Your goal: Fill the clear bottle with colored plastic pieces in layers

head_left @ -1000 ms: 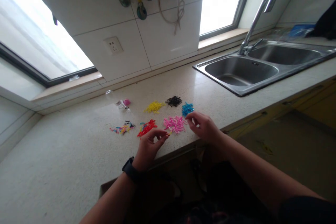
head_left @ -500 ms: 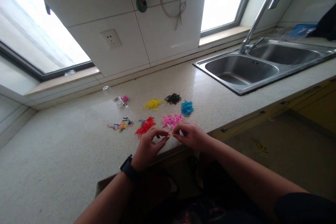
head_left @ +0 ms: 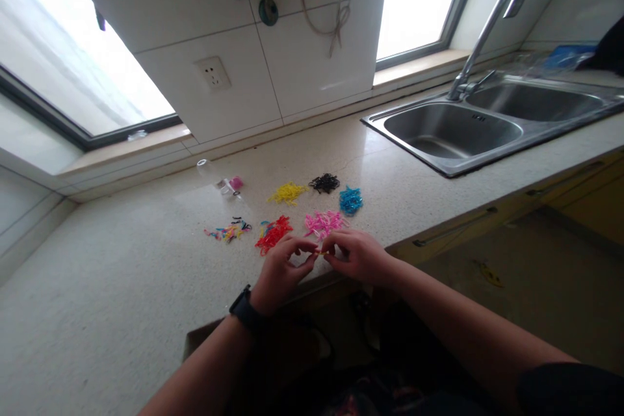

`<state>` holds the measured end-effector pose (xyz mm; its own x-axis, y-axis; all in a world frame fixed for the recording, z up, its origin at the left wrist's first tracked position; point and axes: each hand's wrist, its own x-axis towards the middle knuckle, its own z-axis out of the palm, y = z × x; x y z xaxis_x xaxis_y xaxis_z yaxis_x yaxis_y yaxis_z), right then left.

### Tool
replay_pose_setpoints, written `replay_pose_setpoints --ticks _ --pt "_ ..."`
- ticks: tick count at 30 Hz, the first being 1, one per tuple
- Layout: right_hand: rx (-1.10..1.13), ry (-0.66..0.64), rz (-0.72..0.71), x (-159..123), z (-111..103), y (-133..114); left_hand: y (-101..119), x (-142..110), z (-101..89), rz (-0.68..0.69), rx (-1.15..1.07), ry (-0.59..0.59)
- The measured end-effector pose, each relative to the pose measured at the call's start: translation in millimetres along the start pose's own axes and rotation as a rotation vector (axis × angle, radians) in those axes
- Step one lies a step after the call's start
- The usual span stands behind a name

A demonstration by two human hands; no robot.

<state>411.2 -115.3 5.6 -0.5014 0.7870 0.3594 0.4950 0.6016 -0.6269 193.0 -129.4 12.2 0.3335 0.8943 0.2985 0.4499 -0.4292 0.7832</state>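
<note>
Close to the counter's front edge, my left hand (head_left: 284, 268) and my right hand (head_left: 358, 257) meet fingertip to fingertip. Both pinch a tiny yellow rubber band (head_left: 320, 253), mostly covered by the fingers. Just behind my right hand lies a heap of pink rubber bands (head_left: 324, 223). A red heap (head_left: 273, 235), with a few other colours at its left side, is beside my left hand. Farther back are yellow (head_left: 288, 193), black (head_left: 324, 183) and blue (head_left: 350, 200) heaps. A loose mixed-colour heap (head_left: 230, 230) spreads to the left.
A clear plastic container (head_left: 203, 167) and a pink piece (head_left: 236, 182) with clear bits lie at the back left of the pale counter (head_left: 121, 273). A double steel sink (head_left: 446, 167) with a tall faucet (head_left: 487, 32) occupies the right. A socket (head_left: 213, 73) is on the tiled wall.
My right hand has come from beside the blue heap down and left to my left hand, and both now pinch the yellow rubber band. My left hand has hardly moved.
</note>
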Motion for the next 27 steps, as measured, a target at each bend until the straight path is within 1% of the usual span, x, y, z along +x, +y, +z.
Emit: replay_pose_setpoints --ticks 4,7,9,11,13,16,18,20,23,25,27 --pt "0.06 0.032 0.01 -1.1 2.9 1.6 2.7 0.5 -0.7 0.025 0.014 -0.012" --pt "0.169 0.074 0.063 1.7 3.6 2.0 4.6 0.6 -1.0 0.031 0.034 -0.021" --pt "0.241 0.125 0.098 8.8 0.9 1.4 5.5 0.6 -0.7 0.036 0.041 -0.024" --pt "0.244 0.171 0.114 22.0 -5.0 0.8 6.1 0.6 -0.3 0.041 0.047 -0.03" --pt "0.148 0.172 0.113 41.1 -12.2 1.6 6.7 0.6 0.0 0.048 0.05 -0.043" --pt "-0.07 0.115 0.13 76.7 -19.8 6.8 8.0 0.5 -0.3 0.067 0.053 -0.068" --pt "-0.192 0.057 0.147 101.4 -20.1 12.0 8.8 0.4 -0.7 0.077 0.062 -0.081" --pt "-0.282 0.009 0.178 124.6 -16.4 17.3 9.1 0.5 -1.2 0.089 0.072 -0.089" --pt "-0.357 -0.045 0.241 153.2 -6.4 23.9 8.5 1.3 -1.5 0.108 0.089 -0.096" --pt "-0.393 -0.083 0.268 166.5 0.3 27.4 7.7 1.9 -1.5 0.119 0.096 -0.1" --pt "-0.421 -0.106 0.281 173.7 4.6 30.8 6.8 2.3 -1.3 0.129 0.095 -0.101"
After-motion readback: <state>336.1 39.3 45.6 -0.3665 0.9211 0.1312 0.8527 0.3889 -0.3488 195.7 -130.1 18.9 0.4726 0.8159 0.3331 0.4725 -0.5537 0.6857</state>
